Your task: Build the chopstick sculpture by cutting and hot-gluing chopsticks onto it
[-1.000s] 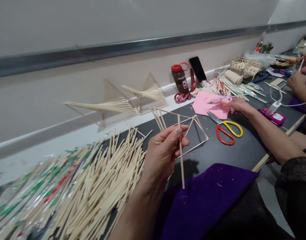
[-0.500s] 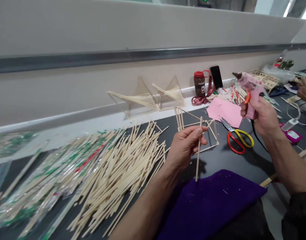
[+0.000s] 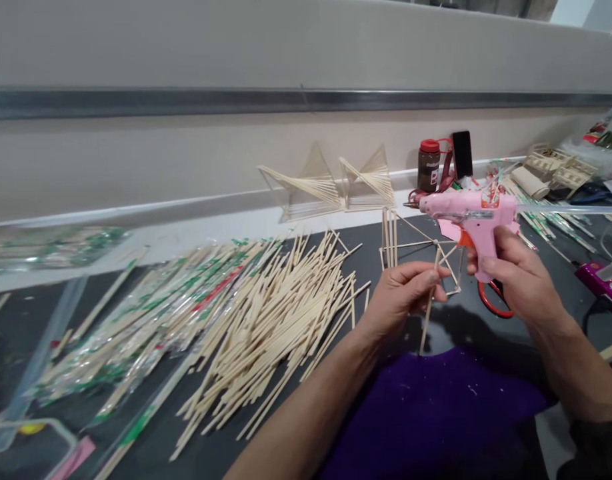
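Note:
My left hand pinches a thin wooden stick, which stands nearly upright above the purple cloth. In my right hand is a pink glue gun, its nozzle pointing left, above and beyond the stick's upper end. Behind my left hand, a frame of glued sticks rests on the dark table. Scissors with a red handle lie partly hidden under my right hand and the glue gun.
A pile of loose sticks lies left of my hands, with plastic-wrapped sticks farther left. Two twisted stick models lean by the wall. A bottle and phone stand at the back, near more stick constructions.
My right hand has brought the glue gun left and lower, toward the stick, and turned it more side-on. The stick in my left hand tilts a little more. The view has shifted left.

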The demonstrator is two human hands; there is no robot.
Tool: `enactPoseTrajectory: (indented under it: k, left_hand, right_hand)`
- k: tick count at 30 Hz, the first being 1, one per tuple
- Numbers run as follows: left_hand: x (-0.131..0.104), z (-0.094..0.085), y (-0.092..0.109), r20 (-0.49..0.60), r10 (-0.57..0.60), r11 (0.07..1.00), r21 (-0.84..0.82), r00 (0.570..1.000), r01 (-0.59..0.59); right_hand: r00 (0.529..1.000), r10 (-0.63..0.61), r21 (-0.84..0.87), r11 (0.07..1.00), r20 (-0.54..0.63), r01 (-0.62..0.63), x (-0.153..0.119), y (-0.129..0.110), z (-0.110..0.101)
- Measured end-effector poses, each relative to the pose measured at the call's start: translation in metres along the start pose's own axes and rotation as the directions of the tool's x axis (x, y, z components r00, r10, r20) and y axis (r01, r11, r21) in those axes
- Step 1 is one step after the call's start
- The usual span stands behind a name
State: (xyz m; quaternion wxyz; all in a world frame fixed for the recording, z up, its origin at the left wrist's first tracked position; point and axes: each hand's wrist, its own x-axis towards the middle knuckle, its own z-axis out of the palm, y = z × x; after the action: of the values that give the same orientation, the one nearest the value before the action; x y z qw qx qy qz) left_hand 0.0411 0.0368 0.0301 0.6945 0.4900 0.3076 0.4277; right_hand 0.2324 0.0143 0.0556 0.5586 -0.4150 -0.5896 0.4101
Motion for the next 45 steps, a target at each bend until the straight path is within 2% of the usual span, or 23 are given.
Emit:
enactPoseTrajectory:
  k: [2,5,10,13,20,24,27,30,34,40,45]
  left_hand:
    - [0.000,0.000,0.002,0.002,0.068,0.997,0.040,0.998,-0.068]
    - [-0.001,0.002,0.002,-0.016,0.191,0.980,0.057,0.981,-0.190]
    - [-0.005,0.011,0.000,-0.001,0.177,0.984,-0.016,0.984,-0.177]
    - [-0.006,0.014,0.001,-0.018,0.179,0.982,-0.064,0.984,-0.180]
    - [-0.003,0.013,0.004,-0.072,0.129,0.978,-0.158,0.989,-0.139]
    - [-0.004,0.016,0.010,-0.131,0.109,0.977,-0.167,0.985,-0.130]
    - [-0.004,0.018,0.013,-0.173,0.100,0.982,-0.142,0.980,-0.125]
    - [-0.003,0.018,0.014,-0.188,0.102,0.984,-0.123,0.977,-0.126]
    - [-0.002,0.016,0.013,-0.228,0.140,0.982,-0.091,0.964,-0.164]
    - [-0.003,0.013,0.012,-0.210,0.166,0.980,-0.074,0.963,-0.185]
    - [-0.002,0.012,0.010,-0.238,0.175,0.981,-0.039,0.955,-0.189]
  right_hand:
    - [0.999,0.004,0.019,1.000,0.033,-0.005,-0.003,0.005,0.002]
    - [1.000,-0.021,-0.025,0.999,-0.002,0.020,-0.008,0.013,0.006]
    - [0.991,-0.126,-0.153,0.981,-0.050,0.117,-0.019,0.022,0.014]
    - [0.992,-0.126,-0.158,0.980,-0.028,0.120,-0.022,0.023,0.020]
    - [0.992,0.034,0.133,0.990,0.125,-0.051,-0.016,0.021,0.028]
    - [0.957,0.140,0.178,0.966,0.256,-0.189,-0.009,0.023,0.016]
    - [0.934,0.204,0.207,0.940,0.294,-0.271,-0.005,0.023,0.008]
    - [0.918,0.216,0.241,0.921,0.334,-0.304,-0.003,0.023,0.005]
    - [0.927,0.189,0.211,0.941,0.323,-0.265,-0.004,0.024,0.008]
    - [0.929,0.108,0.126,0.979,0.355,-0.162,-0.005,0.023,0.009]
    - [0.950,0.050,0.065,0.995,0.310,-0.073,-0.007,0.029,0.007]
